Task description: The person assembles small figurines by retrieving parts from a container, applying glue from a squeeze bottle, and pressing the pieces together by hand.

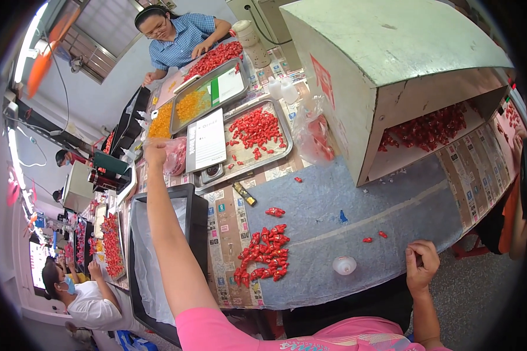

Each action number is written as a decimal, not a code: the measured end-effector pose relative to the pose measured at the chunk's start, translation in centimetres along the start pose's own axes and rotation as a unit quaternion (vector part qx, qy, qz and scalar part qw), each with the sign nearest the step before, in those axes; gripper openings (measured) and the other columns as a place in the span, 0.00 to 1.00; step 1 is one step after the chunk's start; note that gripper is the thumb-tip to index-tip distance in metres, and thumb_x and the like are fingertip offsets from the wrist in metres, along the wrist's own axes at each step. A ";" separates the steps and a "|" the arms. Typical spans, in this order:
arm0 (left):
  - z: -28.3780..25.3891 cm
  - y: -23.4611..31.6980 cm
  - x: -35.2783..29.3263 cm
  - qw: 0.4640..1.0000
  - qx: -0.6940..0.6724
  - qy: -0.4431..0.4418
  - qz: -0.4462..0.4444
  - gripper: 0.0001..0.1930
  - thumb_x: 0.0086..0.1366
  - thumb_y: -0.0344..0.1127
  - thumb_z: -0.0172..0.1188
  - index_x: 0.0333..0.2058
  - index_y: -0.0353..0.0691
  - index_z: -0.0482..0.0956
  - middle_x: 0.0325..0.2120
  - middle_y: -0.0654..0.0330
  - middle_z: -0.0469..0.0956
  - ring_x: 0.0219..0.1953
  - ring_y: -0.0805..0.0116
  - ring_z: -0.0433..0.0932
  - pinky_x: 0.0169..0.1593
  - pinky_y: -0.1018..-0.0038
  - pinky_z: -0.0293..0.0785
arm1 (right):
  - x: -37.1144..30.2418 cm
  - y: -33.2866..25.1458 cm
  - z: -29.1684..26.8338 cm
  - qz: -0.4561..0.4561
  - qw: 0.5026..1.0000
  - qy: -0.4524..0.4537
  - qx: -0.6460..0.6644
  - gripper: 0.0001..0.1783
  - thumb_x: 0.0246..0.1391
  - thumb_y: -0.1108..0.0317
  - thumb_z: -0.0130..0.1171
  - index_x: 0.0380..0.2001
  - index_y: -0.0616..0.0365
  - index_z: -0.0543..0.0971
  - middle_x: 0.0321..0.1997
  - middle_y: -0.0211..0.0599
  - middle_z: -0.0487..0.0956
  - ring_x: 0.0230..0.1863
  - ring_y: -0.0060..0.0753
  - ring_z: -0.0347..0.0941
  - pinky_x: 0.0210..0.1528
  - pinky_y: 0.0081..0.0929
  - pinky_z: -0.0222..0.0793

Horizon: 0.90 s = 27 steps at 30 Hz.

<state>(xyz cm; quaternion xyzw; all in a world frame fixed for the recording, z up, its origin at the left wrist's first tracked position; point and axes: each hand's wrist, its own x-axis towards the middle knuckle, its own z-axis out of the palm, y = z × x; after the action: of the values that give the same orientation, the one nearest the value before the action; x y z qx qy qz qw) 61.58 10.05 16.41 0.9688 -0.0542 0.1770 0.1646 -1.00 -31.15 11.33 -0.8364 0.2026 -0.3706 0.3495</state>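
Note:
My left arm stretches far across the table. My left hand [155, 151] looks closed beside a clear plastic bag [175, 157] of reddish pieces; whatever its fingers hold is hidden. At the table's front edge, my right hand [421, 266] is curled with thumb against fingers, and I cannot make out anything in it. Two small red pieces [375, 237] lie just left of it on the blue-grey cloth [316, 234]. Further left stands a small translucent white bottle [344, 265], seen from above. A cluster of shiny red pieces [263, 251] covers the cloth's left part.
A black lined crate [200, 228] stands under my left arm. Behind are a metal tray [284, 149] of red pieces, a white paper [208, 140], and a tray with yellow pieces [190, 106]. A metal hood [392, 41] covers red pieces at right. A co-worker [178, 38] sits opposite.

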 end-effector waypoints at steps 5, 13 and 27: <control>-1.3 -4.2 1.5 0.997 -0.033 0.025 -0.062 0.12 0.47 0.29 0.57 0.32 0.37 0.83 0.33 0.49 0.81 0.38 0.55 0.80 0.44 0.69 0.74 | 0.1 -0.2 0.3 0.002 1.000 -0.008 0.021 0.03 0.44 0.80 0.59 0.26 0.63 0.76 0.29 0.39 0.76 0.24 0.27 0.70 0.23 0.19 0.62; -0.7 -2.3 1.1 0.994 0.029 0.103 0.005 0.13 0.46 0.34 0.58 0.31 0.38 0.83 0.30 0.49 0.81 0.35 0.54 0.80 0.43 0.66 0.74 | -0.1 -0.1 -0.1 0.004 1.000 0.011 0.025 0.04 0.42 0.80 0.60 0.24 0.63 0.77 0.28 0.40 0.76 0.25 0.32 0.72 0.25 0.22 0.66; -13.0 17.4 -17.6 0.955 -0.211 -0.099 0.181 0.07 0.56 0.27 0.58 0.34 0.34 0.77 0.31 0.62 0.75 0.34 0.74 0.74 0.36 0.79 0.71 | -0.1 1.0 -2.1 -0.015 0.995 -0.008 0.100 0.04 0.40 0.75 0.64 0.23 0.57 0.79 0.25 0.33 0.77 0.25 0.33 0.75 0.27 0.25 0.69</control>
<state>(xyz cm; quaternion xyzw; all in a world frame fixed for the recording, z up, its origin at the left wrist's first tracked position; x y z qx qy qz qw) 38.14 -1.08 26.77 0.8985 -0.2806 0.0917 0.3248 -2.71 -32.70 11.54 -0.8030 0.1489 -0.3879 0.4273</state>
